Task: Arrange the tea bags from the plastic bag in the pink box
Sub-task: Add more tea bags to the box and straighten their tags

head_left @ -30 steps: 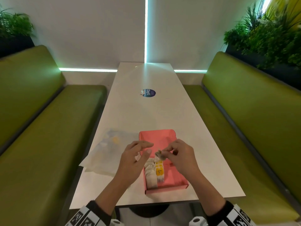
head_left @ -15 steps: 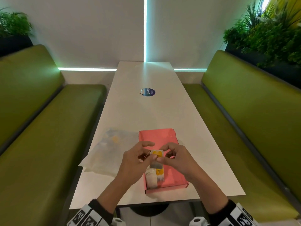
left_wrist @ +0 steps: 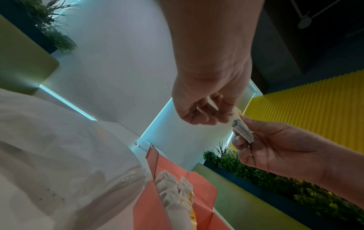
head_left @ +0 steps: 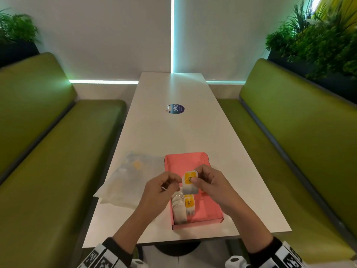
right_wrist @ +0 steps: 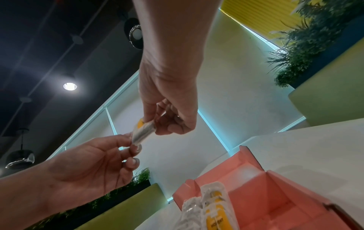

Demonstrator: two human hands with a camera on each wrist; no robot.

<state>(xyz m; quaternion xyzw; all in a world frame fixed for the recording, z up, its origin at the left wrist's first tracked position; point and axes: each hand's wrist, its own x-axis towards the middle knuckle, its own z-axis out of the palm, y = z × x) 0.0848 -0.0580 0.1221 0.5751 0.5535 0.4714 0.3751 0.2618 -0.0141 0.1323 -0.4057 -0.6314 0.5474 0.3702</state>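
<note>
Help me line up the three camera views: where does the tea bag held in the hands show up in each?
Head: the held tea bag sits low centre, above the pink box.
Left wrist: right of centre, pinched between both hands.
Right wrist: centre-left, between the fingertips.
Shared landmark: the pink box, below the bag in every view.

Pink box's (head_left: 206,206) right half free

I'm looking at a café-style booth: green padded benches (head_left: 289,132) flank a long white table (head_left: 173,132), leafy planters (head_left: 316,41) behind, pendant lamps (right_wrist: 69,86) overhead.
</note>
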